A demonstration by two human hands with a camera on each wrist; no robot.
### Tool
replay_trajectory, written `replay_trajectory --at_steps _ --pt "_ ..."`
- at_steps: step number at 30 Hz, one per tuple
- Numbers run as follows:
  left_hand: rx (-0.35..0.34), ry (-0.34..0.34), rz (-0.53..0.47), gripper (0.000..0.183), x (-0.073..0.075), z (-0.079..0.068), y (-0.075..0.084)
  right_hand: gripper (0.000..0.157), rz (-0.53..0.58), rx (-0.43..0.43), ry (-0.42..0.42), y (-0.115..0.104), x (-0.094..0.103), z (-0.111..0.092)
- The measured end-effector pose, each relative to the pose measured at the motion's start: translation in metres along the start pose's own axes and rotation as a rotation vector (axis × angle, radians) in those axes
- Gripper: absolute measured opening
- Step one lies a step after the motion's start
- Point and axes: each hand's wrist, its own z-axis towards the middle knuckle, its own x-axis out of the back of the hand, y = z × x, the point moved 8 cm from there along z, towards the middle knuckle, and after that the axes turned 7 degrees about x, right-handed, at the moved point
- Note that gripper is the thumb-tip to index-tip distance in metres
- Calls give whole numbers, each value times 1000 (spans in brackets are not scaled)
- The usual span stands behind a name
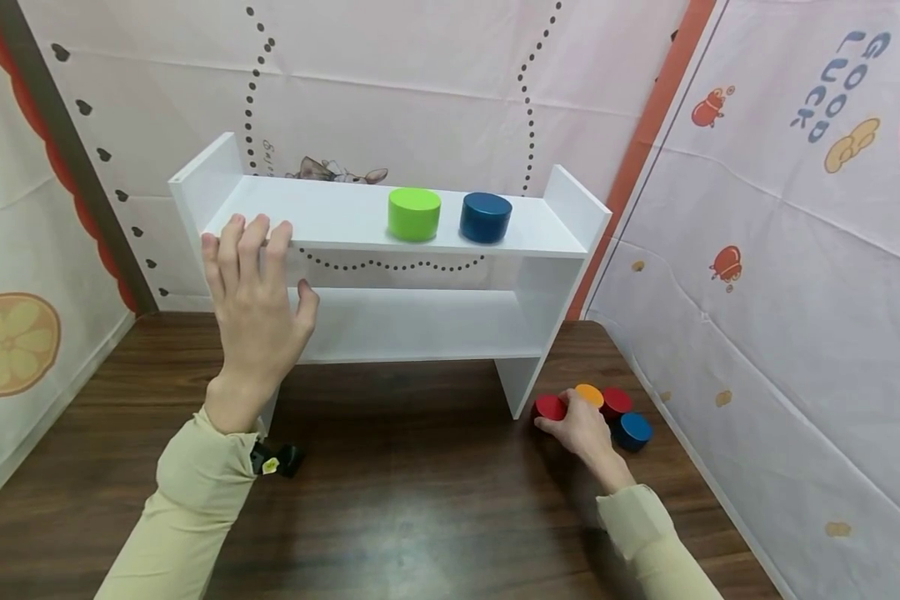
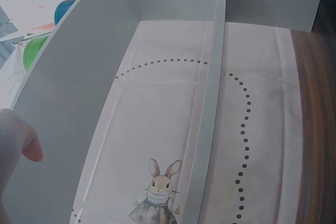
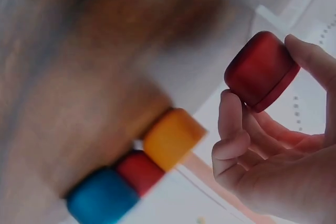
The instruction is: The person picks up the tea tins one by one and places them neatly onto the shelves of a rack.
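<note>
A white two-tier shelf [image 1: 420, 325] stands on the dark wooden table. My left hand [image 1: 258, 308] is at the left end of its top board, fingertips at the front edge, fingers straight. On that board sit a lime green cylinder [image 1: 414, 215] and a dark blue cylinder [image 1: 486, 217]. Beside the shelf's right foot, my right hand [image 1: 581, 429] pinches a red cylinder [image 3: 261, 72] between thumb and fingers. Close by on the table are an orange cylinder [image 3: 173, 137], another red cylinder [image 1: 617, 402] and a blue cylinder [image 1: 633, 431].
The shelf's right side panel [image 1: 543, 333] rises just left of the right hand. A printed cloth wall [image 1: 765, 333] runs along the table's right edge, and another cloth [image 1: 405, 75] hangs behind the shelf. A black strap device [image 1: 277, 460] is at the left wrist.
</note>
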Motion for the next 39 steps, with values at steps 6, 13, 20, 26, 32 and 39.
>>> replay_trajectory --at_steps 6,13,20,26,32,39 --pt "2 -2 1 60 -1 0 0 62 48 100 41 -29 28 -17" --pt "1 -4 1 60 -1 0 -1 59 146 215 83 -61 61 -33" --pt "0 -9 -4 60 0 0 0 56 163 330 162 -98 97 -41" --pt "0 -7 2 59 0 1 0 51 198 405 232 -129 135 -43" --pt "-9 -15 8 59 0 0 0 51 239 443 265 -151 165 -42" --pt "-16 -10 5 58 1 0 0 47 250 512 418 -176 204 -41"
